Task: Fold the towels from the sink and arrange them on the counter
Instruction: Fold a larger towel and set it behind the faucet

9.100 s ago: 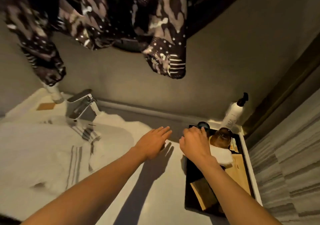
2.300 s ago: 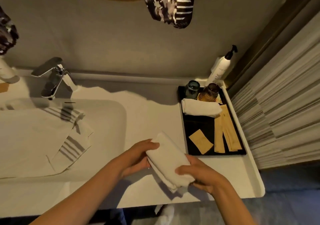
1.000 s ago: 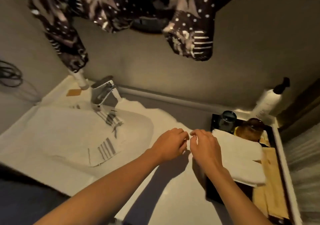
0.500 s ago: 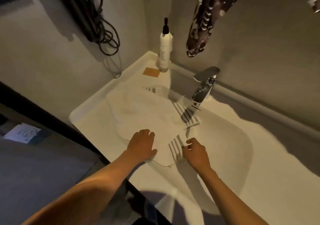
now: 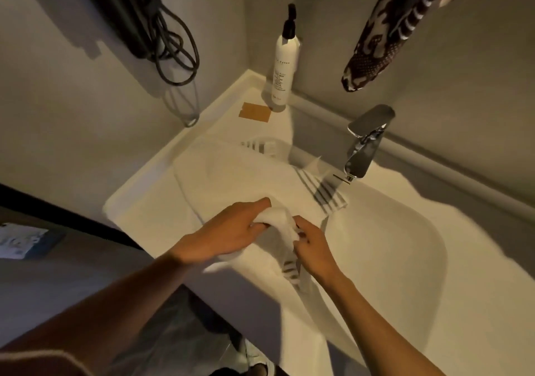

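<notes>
A white towel with grey stripes (image 5: 249, 179) lies spread over the left part of the sink (image 5: 405, 248). Its near edge is bunched and lifted off the basin. My left hand (image 5: 231, 231) is closed on the bunched cloth from the left. My right hand (image 5: 314, 248) pinches the same fold from the right, with a striped end hanging below it. The white counter (image 5: 463, 332) stretches to the right of the basin.
A chrome faucet (image 5: 364, 147) stands behind the basin. A white pump bottle (image 5: 285, 66) and a small brown packet (image 5: 254, 111) sit in the back left corner. Black cables (image 5: 170, 42) hang on the left wall. A dark patterned cloth (image 5: 385, 31) hangs above.
Earlier both hands set a folded towel by the tray on the right. The view swung left to the sink. The hands went from resting on the striped towel to gripping and lifting its near edge.
</notes>
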{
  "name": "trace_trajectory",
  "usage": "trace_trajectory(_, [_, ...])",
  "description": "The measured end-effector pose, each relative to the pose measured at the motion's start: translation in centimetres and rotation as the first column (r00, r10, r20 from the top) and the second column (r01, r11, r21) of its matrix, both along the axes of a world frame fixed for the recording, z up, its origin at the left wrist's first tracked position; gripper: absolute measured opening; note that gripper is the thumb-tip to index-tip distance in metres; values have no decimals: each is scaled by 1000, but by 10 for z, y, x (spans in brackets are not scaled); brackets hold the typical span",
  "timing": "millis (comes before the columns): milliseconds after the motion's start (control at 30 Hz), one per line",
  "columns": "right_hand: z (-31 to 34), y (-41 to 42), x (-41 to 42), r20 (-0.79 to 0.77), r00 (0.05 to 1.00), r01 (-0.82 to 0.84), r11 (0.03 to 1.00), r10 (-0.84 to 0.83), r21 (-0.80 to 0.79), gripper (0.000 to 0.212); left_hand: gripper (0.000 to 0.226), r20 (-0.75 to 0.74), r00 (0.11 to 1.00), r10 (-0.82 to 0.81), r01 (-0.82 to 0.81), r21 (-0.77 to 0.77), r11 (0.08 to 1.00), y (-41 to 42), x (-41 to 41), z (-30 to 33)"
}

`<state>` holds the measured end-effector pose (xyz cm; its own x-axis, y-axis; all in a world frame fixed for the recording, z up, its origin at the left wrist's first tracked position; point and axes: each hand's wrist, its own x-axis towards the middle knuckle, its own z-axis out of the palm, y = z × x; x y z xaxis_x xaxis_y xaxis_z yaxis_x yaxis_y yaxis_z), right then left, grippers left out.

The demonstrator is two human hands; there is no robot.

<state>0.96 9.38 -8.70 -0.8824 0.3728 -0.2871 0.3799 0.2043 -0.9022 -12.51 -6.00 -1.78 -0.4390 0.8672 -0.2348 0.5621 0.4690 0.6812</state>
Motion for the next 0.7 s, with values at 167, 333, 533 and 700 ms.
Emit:
trace_trajectory(167, [42, 21, 7, -55, 984, -148, 953, 168, 265, 24, 6, 30, 997, -70, 67, 87, 994, 8, 9, 41])
trace_trajectory(333, [91, 42, 40, -134, 976, -109, 915, 173, 388, 22, 29, -68, 993, 97, -77, 254, 964, 10, 22, 65])
trace_trajectory(533, [160, 48, 97, -328, 945, 113, 932, 6, 345, 16, 48, 13, 799, 602, -581, 279, 765, 51, 126, 114])
trace_trajectory(700, [179, 51, 165, -205, 973, -2, 892, 106, 452, 25, 33, 699, 580, 418, -635, 66, 770, 96, 193, 123])
